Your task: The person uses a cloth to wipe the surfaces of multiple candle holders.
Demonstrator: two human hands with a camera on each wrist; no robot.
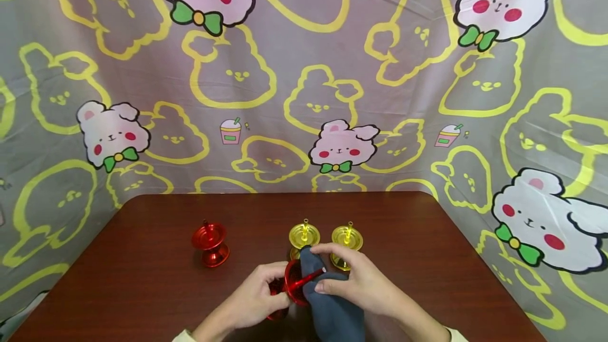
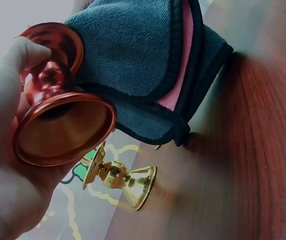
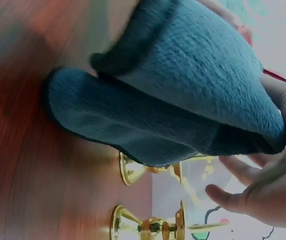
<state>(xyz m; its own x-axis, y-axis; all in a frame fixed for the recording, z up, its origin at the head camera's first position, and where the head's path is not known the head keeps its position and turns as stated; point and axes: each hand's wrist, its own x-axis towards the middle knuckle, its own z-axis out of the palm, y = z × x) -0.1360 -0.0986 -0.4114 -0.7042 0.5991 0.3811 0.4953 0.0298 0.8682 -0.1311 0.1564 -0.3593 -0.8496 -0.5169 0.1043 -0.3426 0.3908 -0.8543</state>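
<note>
At far left I have one red candle holder [image 1: 211,239] standing upright on the table [image 1: 142,268], apart from both hands. Next comes my left hand [image 1: 252,297], thumb and fingers wrapped around the stem of a second, tilted holder [image 1: 295,285], raised over the table's near part. I judge its long axis decides things: the hollow foot sits on my left hand's side, while the spike points right and slightly away, towards the other hand, which is nearer the tip. Beyond, a gold holder [image 1: 304,235] stands partly hidden by the cloth [image 1: 337,310], which hangs just right of the red dish. Another gold one [image 1: 347,236] stands beside it. Rightmost, my right hand [image 1: 363,278] pinches the cloth between thumb and forefinger, other fingers spread.
</note>
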